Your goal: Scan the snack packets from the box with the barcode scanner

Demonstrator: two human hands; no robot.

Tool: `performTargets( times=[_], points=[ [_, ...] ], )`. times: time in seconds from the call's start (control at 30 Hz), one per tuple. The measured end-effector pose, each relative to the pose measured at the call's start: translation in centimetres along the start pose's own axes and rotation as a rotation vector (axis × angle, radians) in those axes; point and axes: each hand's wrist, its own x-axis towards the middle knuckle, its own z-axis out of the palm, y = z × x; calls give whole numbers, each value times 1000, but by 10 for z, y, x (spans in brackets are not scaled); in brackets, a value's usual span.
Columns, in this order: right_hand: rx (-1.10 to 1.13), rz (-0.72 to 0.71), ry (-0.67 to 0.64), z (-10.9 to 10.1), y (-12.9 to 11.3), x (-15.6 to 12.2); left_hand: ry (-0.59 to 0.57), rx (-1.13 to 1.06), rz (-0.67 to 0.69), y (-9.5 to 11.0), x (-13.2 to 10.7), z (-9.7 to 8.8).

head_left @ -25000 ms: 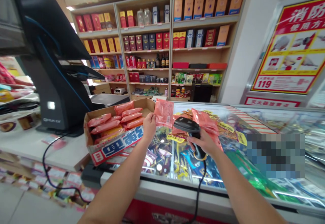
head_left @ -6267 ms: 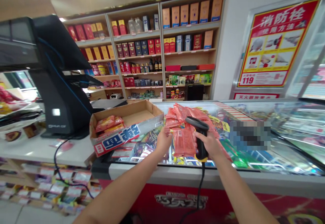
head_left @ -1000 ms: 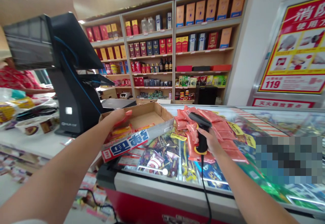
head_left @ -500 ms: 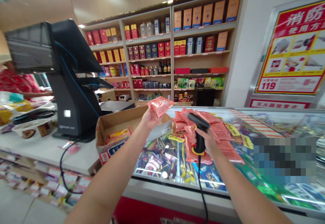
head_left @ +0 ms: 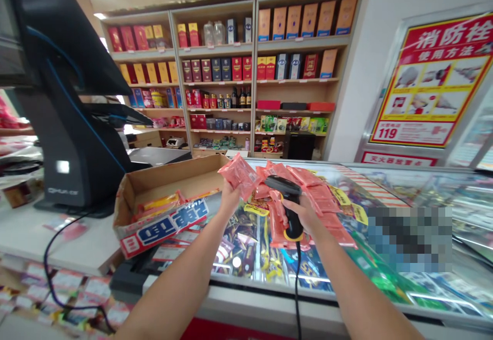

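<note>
My left hand (head_left: 230, 194) is closed on a pinkish-red plastic packet (head_left: 240, 173), raised over the glass top of a freezer. In my right hand (head_left: 302, 214) is a black barcode scanner (head_left: 291, 207) with yellow trim, its head pointing left toward the packet. A cable (head_left: 298, 288) runs down from the scanner's handle. Behind and below the scanner lies a pile of similar pinkish-red packets (head_left: 329, 199) on the glass. To the left of my left hand sits an open cardboard box (head_left: 131, 188) with several red and yellow packets (head_left: 159, 205) inside.
A black checkout terminal (head_left: 73, 124) stands on the white counter (head_left: 23, 237) at left. The glass-topped freezer (head_left: 265, 270) holds many colourful wrapped goods. Shelves (head_left: 215, 86) with boxes and bottles line the back wall. A red and yellow sign (head_left: 431, 83) hangs at right.
The view has turned to the right, so the terminal sits farther left. The packet in my left hand has tilted toward the scanner, and the two are closer together.
</note>
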Motion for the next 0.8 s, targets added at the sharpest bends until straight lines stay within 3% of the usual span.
performTargets(
  times=[0.57,0.67,0.8],
  points=[
    [8,39,-3,2,0,-2,14,122,-6,10,-4,-1],
    [45,14,60,0,-1,1,-9,85,-26,11,-6,1],
    [171,1,261,-13,-7,5,-113,10,-99,22,-13,15]
  ],
)
